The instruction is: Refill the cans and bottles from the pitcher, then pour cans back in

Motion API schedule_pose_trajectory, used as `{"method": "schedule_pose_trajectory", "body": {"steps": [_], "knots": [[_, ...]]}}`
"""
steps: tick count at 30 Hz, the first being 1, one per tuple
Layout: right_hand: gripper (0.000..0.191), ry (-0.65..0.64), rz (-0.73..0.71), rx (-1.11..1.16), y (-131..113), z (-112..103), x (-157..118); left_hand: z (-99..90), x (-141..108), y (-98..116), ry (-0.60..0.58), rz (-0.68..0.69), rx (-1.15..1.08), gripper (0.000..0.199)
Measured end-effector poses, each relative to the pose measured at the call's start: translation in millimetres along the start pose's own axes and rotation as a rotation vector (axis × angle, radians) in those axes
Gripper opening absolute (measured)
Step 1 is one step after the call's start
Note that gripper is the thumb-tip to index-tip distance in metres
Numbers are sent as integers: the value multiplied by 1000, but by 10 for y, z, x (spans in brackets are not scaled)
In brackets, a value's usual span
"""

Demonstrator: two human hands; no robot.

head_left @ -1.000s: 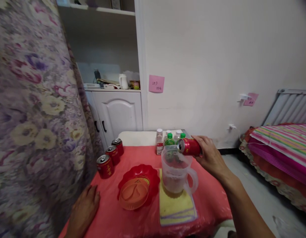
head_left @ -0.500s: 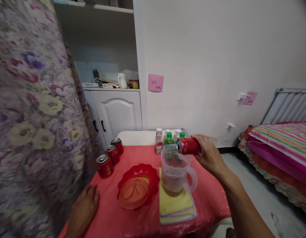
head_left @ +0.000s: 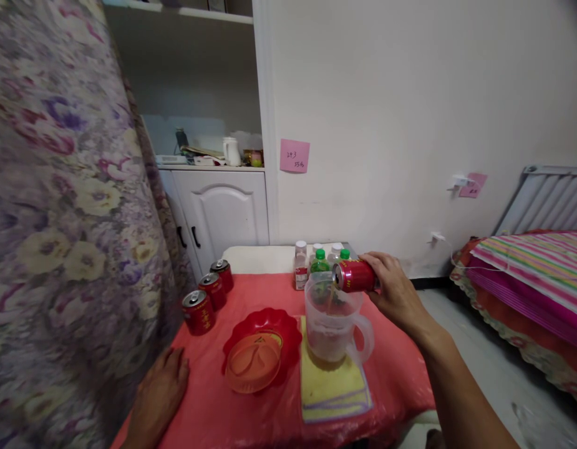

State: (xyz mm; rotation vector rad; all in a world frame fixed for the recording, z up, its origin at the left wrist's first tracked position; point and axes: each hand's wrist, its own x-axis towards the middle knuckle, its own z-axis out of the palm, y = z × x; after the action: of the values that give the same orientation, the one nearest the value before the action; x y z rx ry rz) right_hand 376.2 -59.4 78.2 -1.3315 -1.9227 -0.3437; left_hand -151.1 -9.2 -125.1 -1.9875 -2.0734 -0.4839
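My right hand (head_left: 392, 288) is wrapped round a red drink can (head_left: 356, 276), tipped on its side with its opening toward the left. A thin brownish stream runs from it into a clear plastic pitcher (head_left: 326, 330), which has some liquid at the bottom. The pitcher stands on a folded yellow cloth (head_left: 332, 396), its handle to the right. My left hand (head_left: 161, 390) lies flat at the table's left edge, holding nothing. Nearest to it is a red can (head_left: 198, 313). An orange lid-like disc (head_left: 253, 366) rests in a scalloped red dish (head_left: 288, 330) left of the pitcher.
Two more red cans (head_left: 212, 292) stand in a row at the table's left. Behind the pitcher are several bottles (head_left: 300, 265) with white or green caps. A floral curtain (head_left: 73, 218) hangs close on the left; a bed (head_left: 536, 268) is at the right.
A brownish stream now shows between the can and the pitcher, where none was clearly visible before. Both hands stay in nearly the same places.
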Motion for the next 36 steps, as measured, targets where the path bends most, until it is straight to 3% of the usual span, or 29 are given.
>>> {"method": "schedule_pose_trajectory", "body": {"steps": [36], "knots": [[69,16,-34,-6,23,1,29,-7,19,-16,-30,44,2,56]]}}
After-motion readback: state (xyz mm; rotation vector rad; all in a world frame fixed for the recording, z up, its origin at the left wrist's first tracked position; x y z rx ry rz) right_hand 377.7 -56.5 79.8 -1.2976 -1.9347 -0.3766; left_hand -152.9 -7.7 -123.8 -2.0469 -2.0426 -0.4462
